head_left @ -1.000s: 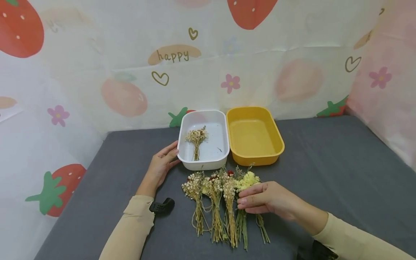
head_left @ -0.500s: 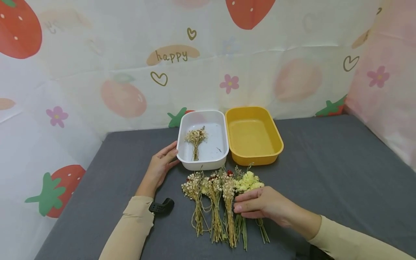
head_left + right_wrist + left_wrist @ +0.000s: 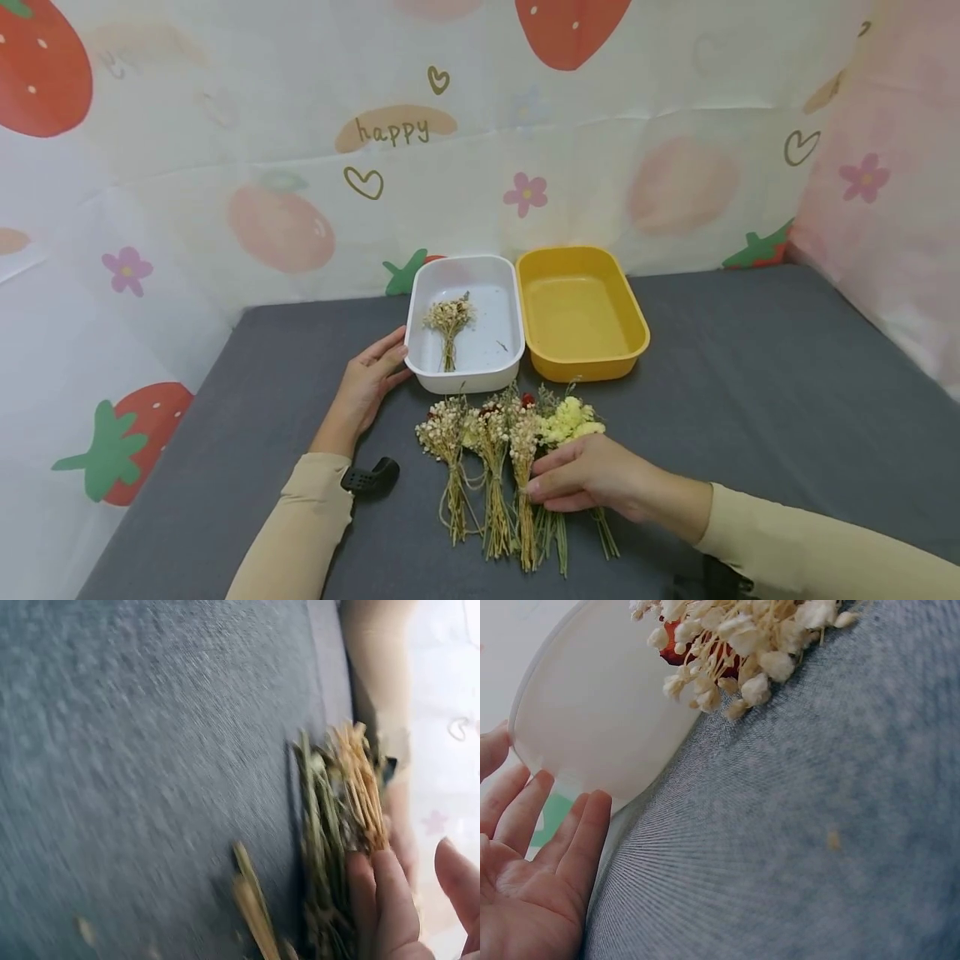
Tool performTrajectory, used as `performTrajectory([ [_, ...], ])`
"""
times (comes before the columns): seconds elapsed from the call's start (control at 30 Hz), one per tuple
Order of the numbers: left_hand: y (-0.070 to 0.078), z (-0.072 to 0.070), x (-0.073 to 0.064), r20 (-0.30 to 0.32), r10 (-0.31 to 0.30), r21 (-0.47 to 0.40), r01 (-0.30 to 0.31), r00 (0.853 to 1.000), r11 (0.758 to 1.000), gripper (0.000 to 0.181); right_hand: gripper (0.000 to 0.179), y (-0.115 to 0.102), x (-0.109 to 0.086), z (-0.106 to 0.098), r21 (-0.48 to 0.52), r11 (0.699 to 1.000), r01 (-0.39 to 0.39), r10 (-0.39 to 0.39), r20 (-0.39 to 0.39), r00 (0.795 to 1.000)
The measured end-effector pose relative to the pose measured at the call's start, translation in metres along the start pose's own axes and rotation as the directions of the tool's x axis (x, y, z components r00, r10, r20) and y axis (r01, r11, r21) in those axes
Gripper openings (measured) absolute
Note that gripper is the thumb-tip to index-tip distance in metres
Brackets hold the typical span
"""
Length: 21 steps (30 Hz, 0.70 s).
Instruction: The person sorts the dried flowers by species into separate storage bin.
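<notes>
In the head view my left hand [image 3: 362, 392] rests its fingertips against the left side of a white basin [image 3: 501, 377], fingers extended. Inside that basin lies a small bunch of dried flowers [image 3: 448, 321]. My right hand [image 3: 600, 479] is at the stems of a cream dried flower bunch [image 3: 523, 442]. The right wrist view shows its fingers touching the tan stems [image 3: 364, 791], with the thumb standing apart from them. Partly under this hand lies a yellow flower bunch [image 3: 566, 421]. Two more cream bunches lie to the left, one of them a white-flowered bunch [image 3: 442, 433].
A yellow basin [image 3: 585, 317] stands against the right side of the white one. Both are on a grey cloth-covered table [image 3: 750, 375], near a printed fabric backdrop [image 3: 585, 150]. A black wrist strap [image 3: 371, 477] is by my left wrist.
My right hand has moved left and slightly down, from over the yellow bunch to the cream bunch beside it. The left hand stays on the white basin.
</notes>
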State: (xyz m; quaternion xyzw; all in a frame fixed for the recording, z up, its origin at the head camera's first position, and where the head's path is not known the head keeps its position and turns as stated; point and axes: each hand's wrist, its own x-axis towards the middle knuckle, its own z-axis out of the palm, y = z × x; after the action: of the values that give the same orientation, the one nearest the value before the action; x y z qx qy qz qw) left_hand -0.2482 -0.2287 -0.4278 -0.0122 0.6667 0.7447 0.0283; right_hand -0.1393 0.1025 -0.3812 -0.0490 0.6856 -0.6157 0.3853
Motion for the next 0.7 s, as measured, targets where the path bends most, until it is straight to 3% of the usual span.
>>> performTrajectory([
  [0.43,-0.002,0.000,-0.001,0.002,-0.008,0.011,0.008,1.000,1.000,0.053,0.052,0.007,0.001,0.011,0.035,0.999,-0.007,0.008,-0.025,1.000],
  [0.7,-0.002,0.000,0.000,0.006,0.003,0.006,-0.003,1.000,1.000,0.054,0.040,0.005,0.001,0.014,0.112,0.994,-0.017,0.026,-0.077,0.997],
])
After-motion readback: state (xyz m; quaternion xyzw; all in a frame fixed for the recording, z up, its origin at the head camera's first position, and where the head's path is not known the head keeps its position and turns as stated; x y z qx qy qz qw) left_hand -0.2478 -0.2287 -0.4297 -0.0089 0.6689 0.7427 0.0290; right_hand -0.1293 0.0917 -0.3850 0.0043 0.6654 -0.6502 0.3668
